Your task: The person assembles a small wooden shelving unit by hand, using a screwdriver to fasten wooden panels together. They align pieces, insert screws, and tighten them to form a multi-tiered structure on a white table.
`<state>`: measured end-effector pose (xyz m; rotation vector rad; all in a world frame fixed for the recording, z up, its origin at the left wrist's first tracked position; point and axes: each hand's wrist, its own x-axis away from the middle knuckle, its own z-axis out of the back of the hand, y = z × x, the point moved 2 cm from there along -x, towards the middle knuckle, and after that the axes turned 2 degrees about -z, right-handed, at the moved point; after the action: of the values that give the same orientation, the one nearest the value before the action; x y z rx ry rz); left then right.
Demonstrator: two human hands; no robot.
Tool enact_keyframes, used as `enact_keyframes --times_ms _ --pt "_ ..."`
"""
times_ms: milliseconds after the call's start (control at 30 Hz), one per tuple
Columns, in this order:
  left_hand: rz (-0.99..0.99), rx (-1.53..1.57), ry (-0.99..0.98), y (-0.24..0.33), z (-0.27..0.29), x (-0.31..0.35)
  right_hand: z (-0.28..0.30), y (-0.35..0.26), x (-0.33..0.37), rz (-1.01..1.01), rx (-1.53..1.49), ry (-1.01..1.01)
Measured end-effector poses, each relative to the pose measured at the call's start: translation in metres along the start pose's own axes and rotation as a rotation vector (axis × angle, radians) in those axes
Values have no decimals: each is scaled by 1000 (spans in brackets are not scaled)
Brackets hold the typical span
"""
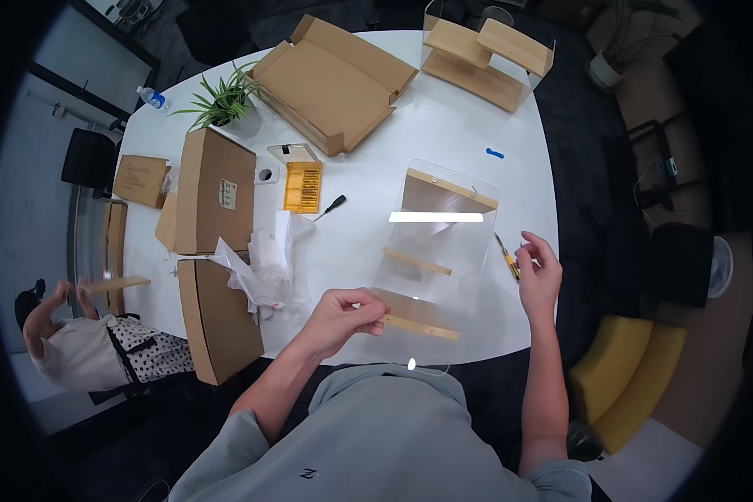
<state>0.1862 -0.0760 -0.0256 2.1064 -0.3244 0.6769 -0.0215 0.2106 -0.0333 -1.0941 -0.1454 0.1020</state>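
In front of me a clear acrylic panel (443, 238) lies over several pale wooden boards seen edge-on, forming a partly joined shelf. My left hand (340, 323) is closed, thumb and fingers pinching the left end of the nearest wooden board (422, 327) by the panel's edge. To the right of the panel, my right hand (541, 272) is raised with its fingers curled together at the tips; whatever they hold is too small to make out. Close to that hand, a yellow-and-black screwdriver (508, 258) lies on the white table (360, 259).
At left stand cardboard boxes (217, 192) beside crumpled plastic wrap (268, 272). An orange bit case (303, 186), a black screwdriver (333, 206) and a potted plant (226, 100) lie beyond. Farther back are an open carton (335, 79) and an assembled shelf (485, 63). A co-worker (92, 343) holds a board.
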Motion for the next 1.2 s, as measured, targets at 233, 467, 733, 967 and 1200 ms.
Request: enact_keyframes --times_ms 233,467,733,967,1200 --pt "-34 -35 -75 -2 6 -2 -18 -122 123 373 18 -231" --pt "-28 4 -66 -6 1 -1 -59 -130 134 502 187 -376" --pt "-108 -9 -104 -12 5 -4 -80 -129 131 471 216 -421" --pt "-64 11 -91 -12 8 -3 -84 -129 130 542 317 -406" --pt "-75 -6 -106 -11 9 -5 -88 -136 131 624 395 -385"
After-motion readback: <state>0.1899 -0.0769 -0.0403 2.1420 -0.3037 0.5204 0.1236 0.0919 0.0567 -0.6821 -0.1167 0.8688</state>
